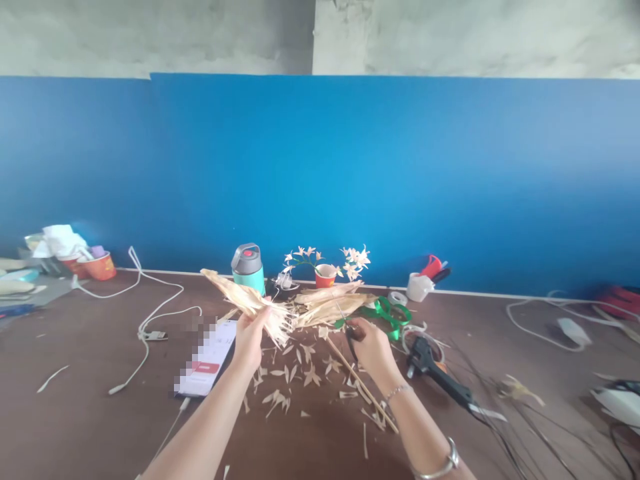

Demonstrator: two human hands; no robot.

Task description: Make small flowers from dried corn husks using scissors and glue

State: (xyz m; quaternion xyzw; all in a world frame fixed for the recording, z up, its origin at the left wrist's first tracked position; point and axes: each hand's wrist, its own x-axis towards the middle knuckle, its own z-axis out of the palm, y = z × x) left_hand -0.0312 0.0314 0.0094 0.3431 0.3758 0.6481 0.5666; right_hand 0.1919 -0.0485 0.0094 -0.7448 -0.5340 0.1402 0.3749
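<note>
My left hand (251,335) is closed around a dry corn husk (237,293), whose right end is cut into a fringe of narrow strips. In my right hand (371,347) is a pair of scissors (352,333), its blades pointing up and left, apart from the fringe. More corn husks (327,303) lie flat behind the hands. Several cut husk flowers (312,375) and scraps are scattered on the table below. A thin stick (363,387) slants past my right wrist.
A phone (207,367) lies left of my left arm. Behind stand a teal bottle (249,270) and a red cup (325,276) with husk flowers. Green ribbon (393,320), a white cup (419,287) and a black glue gun (440,377) are to the right. Cables (155,320) cross the table.
</note>
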